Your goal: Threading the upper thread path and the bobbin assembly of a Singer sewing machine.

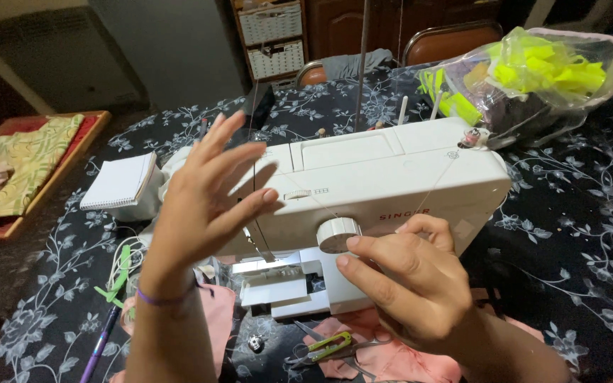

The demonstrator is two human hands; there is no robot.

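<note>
On the dark floral tabletop (569, 213) stands the white plastic sewing machine (370, 177) — the right hand (409, 280) pinches a fine thread beside its round dial (338, 234), while the left hand (203, 195) hovers, fingers (239, 152) spread, holding nothing.

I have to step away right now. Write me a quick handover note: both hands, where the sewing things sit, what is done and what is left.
Left hand: raised, open, fingers spread, holding nothing, in front of the white sewing machine.
Right hand: fingers curled near the round dial; whether it pinches thread cannot be told.
Pink fabric and green-handled snips lie in front of the machine.
Done: thread runs across the machine's front.
Left: nothing lies under the needle yet.
</note>
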